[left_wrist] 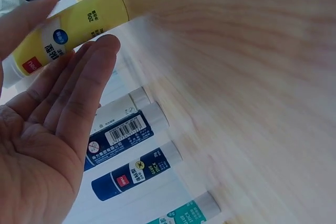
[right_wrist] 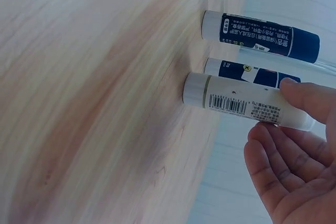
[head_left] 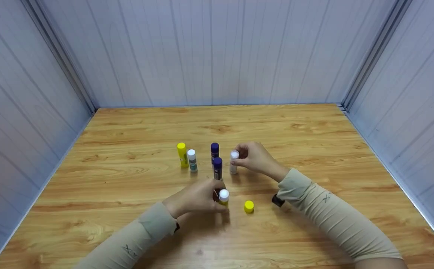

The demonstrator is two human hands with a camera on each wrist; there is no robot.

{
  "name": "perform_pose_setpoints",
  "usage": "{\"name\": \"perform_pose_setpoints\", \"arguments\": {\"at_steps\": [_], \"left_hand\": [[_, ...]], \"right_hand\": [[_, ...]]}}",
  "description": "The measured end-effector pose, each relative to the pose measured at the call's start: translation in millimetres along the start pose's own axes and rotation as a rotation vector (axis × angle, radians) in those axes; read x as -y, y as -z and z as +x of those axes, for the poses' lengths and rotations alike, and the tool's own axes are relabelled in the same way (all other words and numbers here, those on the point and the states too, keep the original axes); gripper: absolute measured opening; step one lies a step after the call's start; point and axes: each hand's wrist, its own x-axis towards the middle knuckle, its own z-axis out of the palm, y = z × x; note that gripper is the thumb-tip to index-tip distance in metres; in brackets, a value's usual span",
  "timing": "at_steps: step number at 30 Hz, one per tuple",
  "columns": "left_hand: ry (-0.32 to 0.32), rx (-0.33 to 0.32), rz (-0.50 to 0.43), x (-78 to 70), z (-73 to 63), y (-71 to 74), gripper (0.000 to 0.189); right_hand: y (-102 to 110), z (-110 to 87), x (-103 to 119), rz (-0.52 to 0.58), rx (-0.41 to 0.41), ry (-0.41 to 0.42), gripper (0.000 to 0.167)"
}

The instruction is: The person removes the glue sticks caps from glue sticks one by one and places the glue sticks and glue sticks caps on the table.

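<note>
My left hand [head_left: 200, 198] has its thumb and fingers on either side of a yellow glue stick [left_wrist: 73, 27], its white top [head_left: 223, 195] uncovered. In the left wrist view the stick's base is close to the wood. With thumb and fingertips, my right hand [head_left: 256, 158] pinches a white glue stick [right_wrist: 236, 98] that stands upright on the table. A loose yellow cap [head_left: 249, 206] rests to the right of the left hand. Between the hands and farther back, two dark blue glue sticks [head_left: 217, 168] stand one behind the other.
To the left stand a capped yellow glue stick [head_left: 182, 155] and a white-and-teal glue stick [head_left: 192, 160]. The wooden table [head_left: 127, 149] is bounded by pale panel walls [head_left: 217, 52] at the back and both sides.
</note>
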Motion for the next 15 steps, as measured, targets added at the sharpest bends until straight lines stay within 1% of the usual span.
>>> {"name": "perform_pose_setpoints", "arguments": {"at_steps": [1, 5, 8, 11, 13, 15], "left_hand": [[-0.002, -0.007, -0.004, -0.4, -0.5, 1.0, 0.029], [0.03, -0.01, -0.047, -3.5, -1.3, 7.8, 0.04], [0.03, -0.038, -0.052, -7.4, -2.0, 14.2, 0.05], [0.016, -0.112, -0.049, -13.0, -2.6, 21.2, 0.054], [-0.006, -0.187, -0.053, -16.8, -2.2, 25.5, 0.052], [-0.04, -0.275, -0.056, -20.2, -1.1, 29.3, 0.045]], "right_hand": [[0.7, -0.1, 0.0, 0.0, -0.01, 0.004, 0.019], [4.9, -0.9, 0.5, 0.016, -0.072, 0.019, 0.019], [8.6, -2.7, 1.0, 0.034, -0.131, 0.038, 0.018], [12.1, -4.5, 2.2, 0.056, -0.195, 0.069, 0.017], [14.0, -5.8, 3.7, 0.08, -0.241, 0.094, 0.017], [15.5, -6.8, 5.7, 0.111, -0.287, 0.117, 0.018]]}}
